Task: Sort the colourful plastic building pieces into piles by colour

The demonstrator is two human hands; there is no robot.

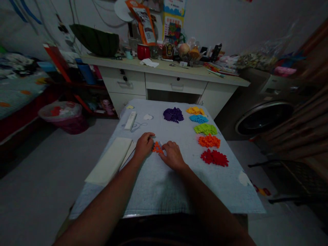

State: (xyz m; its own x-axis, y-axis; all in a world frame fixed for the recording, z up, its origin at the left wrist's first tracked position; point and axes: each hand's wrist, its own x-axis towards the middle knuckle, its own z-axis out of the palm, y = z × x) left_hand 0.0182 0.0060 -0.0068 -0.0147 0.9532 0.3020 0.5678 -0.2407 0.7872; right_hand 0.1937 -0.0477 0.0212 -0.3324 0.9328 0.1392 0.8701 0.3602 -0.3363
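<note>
Over the middle of the cloth-covered table (153, 184), a small orange openwork triangle (157, 147) of knobbly pieces sits between my two hands. My left hand (144, 147) is curled in at its left side, and the fingers look closed against that edge. At the right corner, my right hand (173, 155) pinches it between thumb and fingers. Something small and pale shows just behind the triangle, too small to name. To the right lie piles of small plastic pieces: red (214, 157), orange (209, 140), green (205, 129), blue (198, 118) and yellow (195, 110). A purple pile (173, 114) is farther back.
Left on the table are a folded cream cloth or sheet (110, 160) and a white power strip (130, 121) with its cord. Behind stands a cluttered desk (164, 70). A washing machine (266, 106) is at right, a pink waste bin (74, 119) at left.
</note>
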